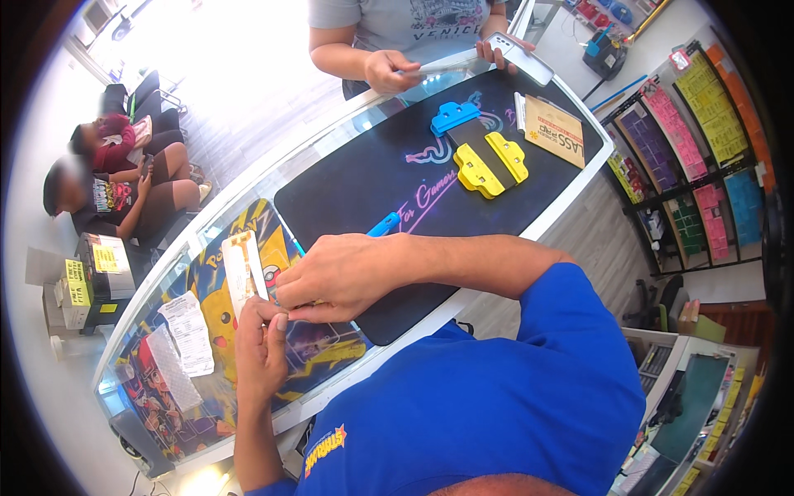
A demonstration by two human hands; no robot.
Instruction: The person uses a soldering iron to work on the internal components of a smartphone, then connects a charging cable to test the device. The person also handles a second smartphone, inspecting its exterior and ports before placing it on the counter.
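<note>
Two hands (pixel 343 273) (pixel 261 343) meet (by a white strip (pixel 236 271)).

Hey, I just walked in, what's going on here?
The left hand and right hand meet at the near end of a white-and-orange strip above a patterned mat; exactly what they hold is hidden. On the black mat, a blue clamp and yellow clamps sit on a dark flat piece. Opposite, another person holds a pale phone or case.
</note>
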